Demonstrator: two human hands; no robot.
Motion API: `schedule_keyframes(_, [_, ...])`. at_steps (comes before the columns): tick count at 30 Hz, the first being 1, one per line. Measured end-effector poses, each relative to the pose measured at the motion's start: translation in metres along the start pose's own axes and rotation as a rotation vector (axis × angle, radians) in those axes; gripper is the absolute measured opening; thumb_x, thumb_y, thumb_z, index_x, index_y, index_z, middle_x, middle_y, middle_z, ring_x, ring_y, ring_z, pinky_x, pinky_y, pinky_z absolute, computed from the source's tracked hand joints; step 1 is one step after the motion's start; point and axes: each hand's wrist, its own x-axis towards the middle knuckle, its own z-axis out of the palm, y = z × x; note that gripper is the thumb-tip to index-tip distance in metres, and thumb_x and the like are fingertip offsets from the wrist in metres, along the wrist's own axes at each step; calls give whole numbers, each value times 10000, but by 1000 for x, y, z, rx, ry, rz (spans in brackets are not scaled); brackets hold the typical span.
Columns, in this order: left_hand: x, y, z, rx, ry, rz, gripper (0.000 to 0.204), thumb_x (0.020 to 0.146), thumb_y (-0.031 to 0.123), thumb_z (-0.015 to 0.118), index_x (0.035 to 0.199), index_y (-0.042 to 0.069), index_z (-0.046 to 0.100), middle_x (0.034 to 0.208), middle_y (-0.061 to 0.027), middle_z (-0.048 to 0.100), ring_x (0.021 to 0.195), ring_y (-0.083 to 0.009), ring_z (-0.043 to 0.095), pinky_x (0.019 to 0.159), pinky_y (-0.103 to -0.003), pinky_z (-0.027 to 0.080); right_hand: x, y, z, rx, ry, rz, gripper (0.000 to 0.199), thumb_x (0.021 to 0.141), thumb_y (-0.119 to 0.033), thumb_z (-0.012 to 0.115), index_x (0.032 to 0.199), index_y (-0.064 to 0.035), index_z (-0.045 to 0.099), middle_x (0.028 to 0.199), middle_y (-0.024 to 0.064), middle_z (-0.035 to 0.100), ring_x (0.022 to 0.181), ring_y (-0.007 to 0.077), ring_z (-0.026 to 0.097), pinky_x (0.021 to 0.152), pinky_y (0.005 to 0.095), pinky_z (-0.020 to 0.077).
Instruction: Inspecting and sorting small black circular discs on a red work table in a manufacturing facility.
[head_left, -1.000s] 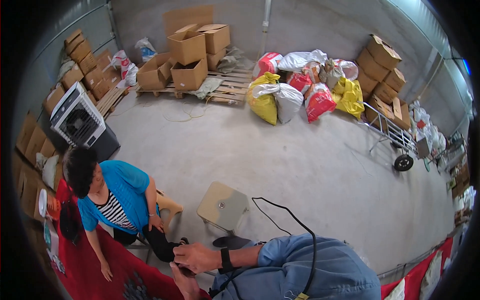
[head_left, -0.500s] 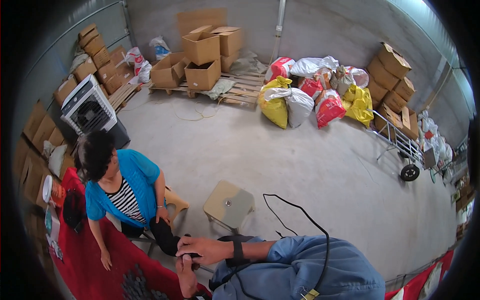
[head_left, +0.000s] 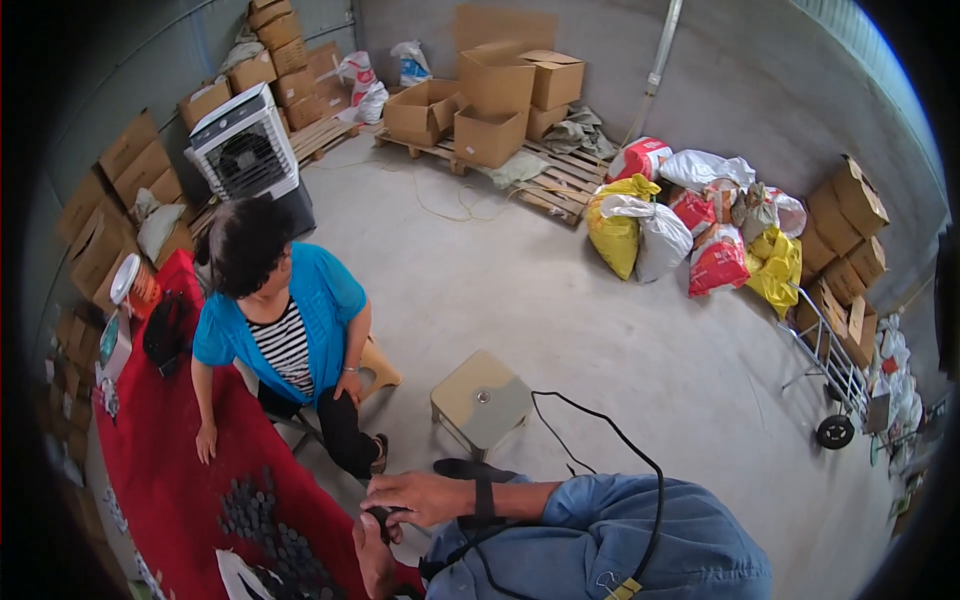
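Note:
My hands are together at the edge of a red-covered table (head_left: 160,450), with a small dark piece (head_left: 381,516) between them. From above, my right hand (head_left: 425,498) pinches it, a black band round its wrist. Below, my left hand (head_left: 374,558) has its thumb raised against the piece; its lower part is cut off by the frame edge. The piece's exact kind is too small to make out. Beside my hands, several dark grey, roundish flat pieces (head_left: 265,525) lie spread on the red cloth. A white and black item (head_left: 238,575) lies next to them.
A person in blue (head_left: 285,320) sits across the table corner, one hand on the cloth. A stool (head_left: 482,400) stands nearby. A black cable (head_left: 610,425) loops by my sleeve. Behind are an air cooler (head_left: 245,150), cartons (head_left: 490,135), filled sacks (head_left: 640,240) and a hand trolley (head_left: 830,360).
My view has swung left and down, showing more of the table and the dark pieces. My hands stay together, and the dark piece shows more plainly between them.

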Motion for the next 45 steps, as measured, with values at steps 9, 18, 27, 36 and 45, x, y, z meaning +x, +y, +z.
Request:
schedule_keyframes(9, [-13, 24, 19, 223, 163, 215, 230, 916, 108, 558, 1080, -38, 623, 1000, -82, 650, 886, -154, 630, 790, -285, 523, -7, -1, 2, -308, 84, -109, 588, 803, -95, 729, 1355, -113, 527, 1199, 132, 580, 1050, 339, 624, 864, 399, 543])
schedule_keyframes(18, [-20, 15, 30, 146, 149, 445, 405, 826, -82, 704, 1211, -18, 595, 1094, -49, 617, 960, -111, 599, 816, -272, 511, -8, -38, -27, 73, 144, 133, 444, 785, -8, 754, 1212, -35, 635, 1118, 136, 656, 1025, 280, 644, 899, 330, 502])
schedule_keyframes(27, [-30, 30, 39, 613, 246, 694, 438, 754, -62, 743, 1167, 35, 632, 1107, -116, 635, 919, -182, 614, 766, -280, 506, -18, -42, -24, 350, 126, 321, 363, 855, -49, 729, 1206, -15, 639, 1095, 85, 656, 1031, 163, 627, 892, 294, 491])
schedule_keyframes(36, [-15, 27, 49, 796, 245, 595, 329, 792, 61, 761, 1105, 13, 671, 1169, -161, 608, 1103, -262, 604, 912, -343, 508, -27, -20, -9, 222, 288, 245, 298, 881, -162, 743, 1133, -39, 644, 1085, 87, 678, 1012, 177, 636, 882, 336, 508])
schedule_keyframes(45, [54, -15, 27, 476, -120, 492, 544, 965, 287, 598, 1398, -9, 454, 1220, -195, 625, 1070, -264, 617, 950, -400, 486, -17, -7, -19, -359, 431, 77, 283, 780, -150, 693, 1010, -33, 577, 972, 125, 557, 897, 305, 597, 726, 432, 492])
